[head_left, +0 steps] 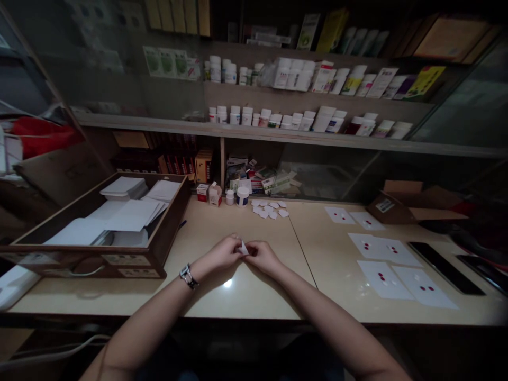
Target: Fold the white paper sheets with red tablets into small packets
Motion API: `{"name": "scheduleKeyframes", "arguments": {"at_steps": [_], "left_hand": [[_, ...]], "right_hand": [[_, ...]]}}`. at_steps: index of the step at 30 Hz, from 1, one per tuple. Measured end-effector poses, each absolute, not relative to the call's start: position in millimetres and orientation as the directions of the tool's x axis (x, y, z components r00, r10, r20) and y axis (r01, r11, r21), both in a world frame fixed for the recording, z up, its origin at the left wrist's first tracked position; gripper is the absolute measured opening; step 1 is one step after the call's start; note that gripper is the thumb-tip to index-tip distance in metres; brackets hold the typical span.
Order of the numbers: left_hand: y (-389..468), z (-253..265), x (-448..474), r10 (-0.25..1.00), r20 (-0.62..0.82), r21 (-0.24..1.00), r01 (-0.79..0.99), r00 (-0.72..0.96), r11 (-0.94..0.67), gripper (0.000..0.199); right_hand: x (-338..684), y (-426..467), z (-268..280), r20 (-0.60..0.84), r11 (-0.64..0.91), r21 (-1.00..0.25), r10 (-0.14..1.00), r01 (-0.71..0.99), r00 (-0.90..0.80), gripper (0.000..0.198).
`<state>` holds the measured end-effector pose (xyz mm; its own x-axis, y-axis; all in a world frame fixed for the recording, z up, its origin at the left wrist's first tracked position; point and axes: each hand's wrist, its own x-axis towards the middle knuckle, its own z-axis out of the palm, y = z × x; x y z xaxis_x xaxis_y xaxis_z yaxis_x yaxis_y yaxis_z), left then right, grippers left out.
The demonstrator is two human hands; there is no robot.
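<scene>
Over the middle of the counter, my left hand point(225, 251) and my right hand point(262, 257) meet, both closed in a pinch on a small folded white paper point(243, 247). Fingers cover much of it, so its contents, if any, are hidden. Beyond my hands lie several small folded paper packets point(270, 209). Left of those packets stand a white bottle with a blue label point(243, 197), a smaller white bottle point(230, 198) and two small boxes, one an open carton point(215, 195). To the right, several white paper sheets point(369, 253) carry red and white pills.
At left sits a wooden drawer point(156, 251) with stacks of white paper point(130, 214). A black phone point(446, 268) and an open cardboard box point(392, 206) are at right. Shelves point(254, 127) of medicine bottles rise behind the counter point(254, 301).
</scene>
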<state>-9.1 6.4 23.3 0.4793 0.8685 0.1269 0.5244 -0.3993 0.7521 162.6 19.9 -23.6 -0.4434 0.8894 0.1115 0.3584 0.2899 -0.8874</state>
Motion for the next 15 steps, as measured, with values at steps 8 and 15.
{"name": "scheduleKeyframes", "arguments": {"at_steps": [8,15], "left_hand": [[2.6,37.6,-13.1,0.709,0.273,0.651,0.417,0.651,-0.634,0.011],[0.4,40.9,-12.9,0.672,0.338,0.667,0.337,0.659,-0.665,0.014]], "right_hand": [[178.9,29.2,-4.7,-0.098,-0.221,-0.973,0.639,-0.06,-0.763,0.054],[187.8,28.8,-1.0,-0.102,-0.375,-0.916,0.56,-0.142,-0.822,0.077]]}}
